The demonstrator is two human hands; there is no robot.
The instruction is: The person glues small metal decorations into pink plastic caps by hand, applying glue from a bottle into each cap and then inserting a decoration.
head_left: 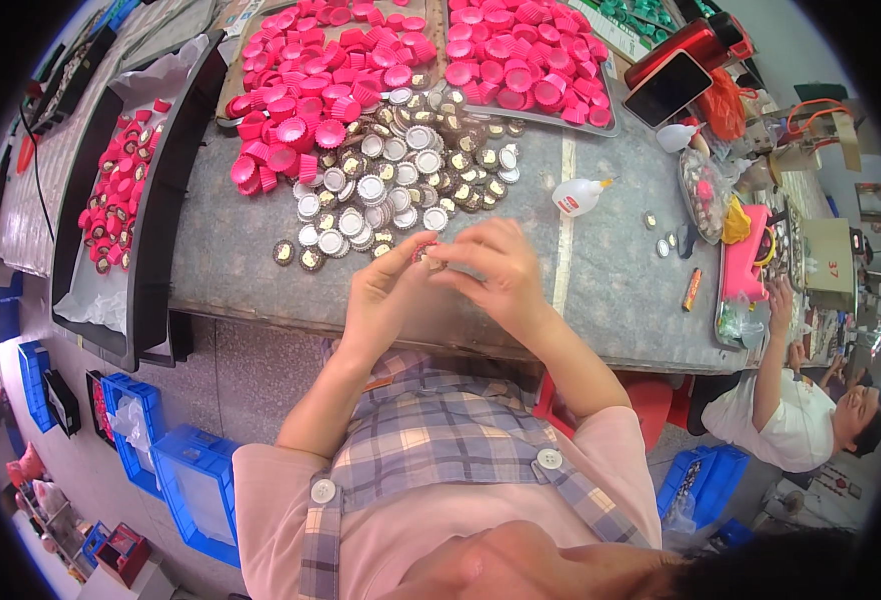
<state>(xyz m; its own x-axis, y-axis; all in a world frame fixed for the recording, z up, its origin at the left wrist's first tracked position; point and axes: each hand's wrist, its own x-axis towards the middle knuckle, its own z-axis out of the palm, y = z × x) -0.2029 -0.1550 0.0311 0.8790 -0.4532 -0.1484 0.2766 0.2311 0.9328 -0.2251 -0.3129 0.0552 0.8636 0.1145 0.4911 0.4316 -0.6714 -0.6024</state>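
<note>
My left hand [381, 300] pinches a small round piece with a pink fluted edge [424, 252] between thumb and fingertips, above the table's near half. The fingers of my right hand [501, 268] close on the same piece from the other side; they are slightly blurred, and its far side is hidden. Just beyond my hands lies a heap of small round crimped caps [391, 190], some silver side up, others dark with a pale figure. Pink fluted cups [286, 155] spill against that heap from the left.
Trays of pink cups [526, 60] stand at the back. A black tray [176, 130] with finished-looking pink pieces lies left. On the right are a white squeeze bottle [578, 196], a small orange tube [693, 290], a phone [669, 88] and a co-worker [781, 410]. Blue crates [196, 490] sit below left.
</note>
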